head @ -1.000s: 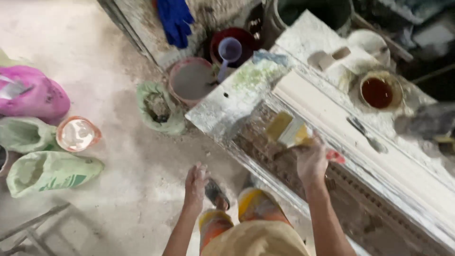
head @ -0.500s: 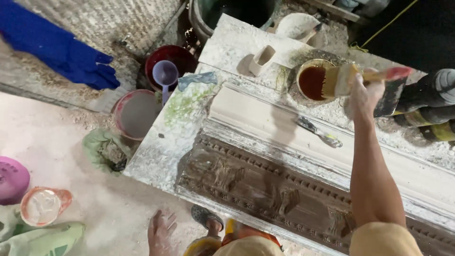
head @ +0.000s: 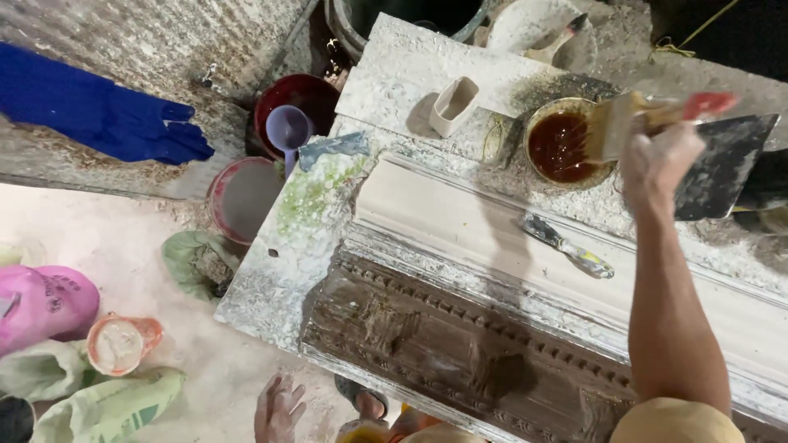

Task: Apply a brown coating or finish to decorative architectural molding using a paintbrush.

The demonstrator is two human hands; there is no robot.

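My right hand (head: 657, 164) grips a wide paintbrush (head: 632, 119) with a red handle, its bristles over a round bowl of dark brown liquid (head: 562, 146) at the far side of the bench. My left hand (head: 277, 410) hangs open below the bench's near edge, holding nothing. In front of me lies a long carved mould (head: 460, 349), dark brown and wet-looking, beside a plain white moulding (head: 509, 238). A small paint-stained knife (head: 566, 244) rests on the white moulding.
A white rectangular cup (head: 453, 105) stands on the bench. On the floor at left are a dark red bucket (head: 300, 102) with a purple scoop (head: 289, 131), a grey-filled bucket (head: 240, 197), green sacks (head: 111, 406), a pink bag (head: 41, 299), a small orange tub (head: 121, 343). Blue gloves (head: 107, 119) lie on corrugated sheet.
My right hand has carried the brush from the mould up to the bowl of brown liquid. The view has shifted toward the bench. My left hand stays low.
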